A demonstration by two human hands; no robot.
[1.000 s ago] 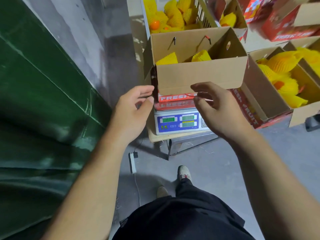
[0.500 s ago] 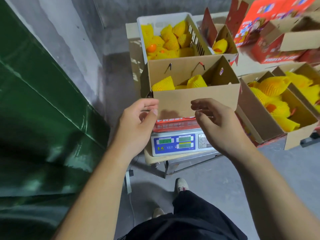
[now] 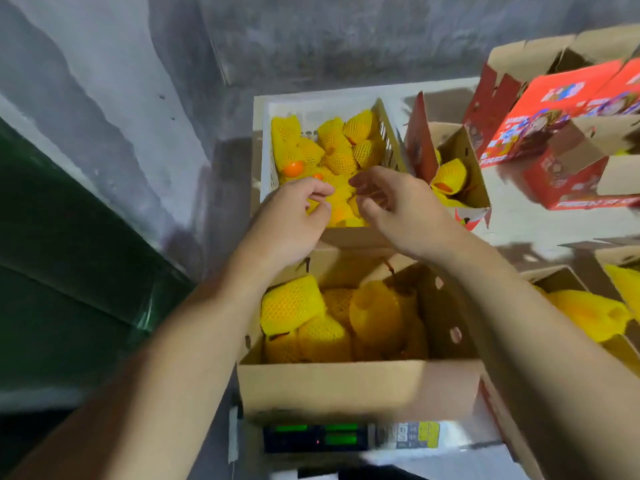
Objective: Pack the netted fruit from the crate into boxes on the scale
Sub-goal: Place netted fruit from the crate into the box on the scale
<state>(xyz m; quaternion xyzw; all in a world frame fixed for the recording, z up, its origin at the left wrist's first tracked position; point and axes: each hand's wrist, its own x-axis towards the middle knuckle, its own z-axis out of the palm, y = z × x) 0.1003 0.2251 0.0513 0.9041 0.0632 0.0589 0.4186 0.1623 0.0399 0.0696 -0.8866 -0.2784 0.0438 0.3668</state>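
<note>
Both hands are out over the white crate at the far side, reaching across the open cardboard box that sits on the scale. The left hand hangs over the crate's near left corner, fingers loosely curled with the fingertips bent down toward the netted fruit; its thumb and forefinger are close together, but the blur means I cannot tell whether they have hold of a net. The right hand is over the crate's near right corner, fingers spread and relaxed, gripping nothing that can be seen. The yellow nets at the crate's near edge lie directly under and between the two sets of fingertips, right beside them; actual contact cannot be made out.

The rest of the fruit in the crate is piled against its far wall and left side, with one bare orange showing near the left wall, just beyond the left hand's knuckles. The box on the scale already holds several netted fruit, packed along its left side and middle, beneath both forearms. The scale's green readouts glow just below the box's near wall. To the right stand more open boxes holding netted fruit, and red printed cartons in the far right corner.
</note>
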